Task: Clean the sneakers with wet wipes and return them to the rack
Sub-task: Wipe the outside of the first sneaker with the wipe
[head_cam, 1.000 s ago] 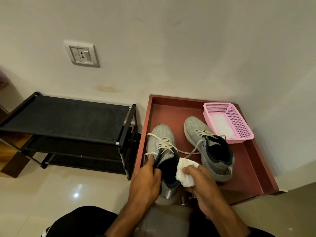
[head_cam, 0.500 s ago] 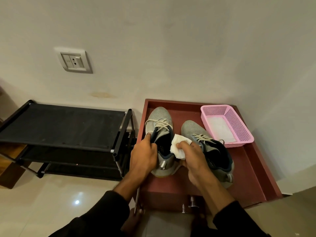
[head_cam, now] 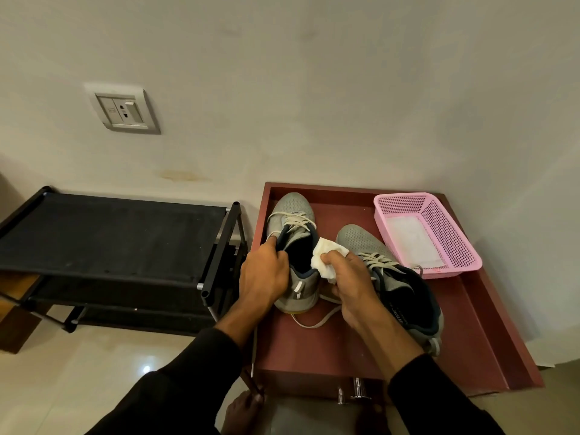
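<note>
Two grey mesh sneakers with pale laces stand on a low red-brown table (head_cam: 489, 337). My left hand (head_cam: 263, 274) grips the left sneaker (head_cam: 293, 215) at the left edge of its collar, thumb inside the opening. My right hand (head_cam: 348, 282) pinches a crumpled white wet wipe (head_cam: 326, 256) right beside that collar. The right sneaker (head_cam: 398, 277) lies just behind my right hand, toe pointing to the wall. A black shoe rack (head_cam: 106, 237) stands to the left of the table.
A pink perforated basket (head_cam: 439, 227) holding a flat white pack sits at the table's back right corner. A wall socket (head_cam: 124, 109) is on the wall above the rack. Glossy floor tiles lie below the rack. A loose lace trails on the table by the left sneaker's heel.
The left sneaker went from near the table's front edge to further back, its toe close to the wall. Both hands moved forward with it, the wipe staying at its collar.
</note>
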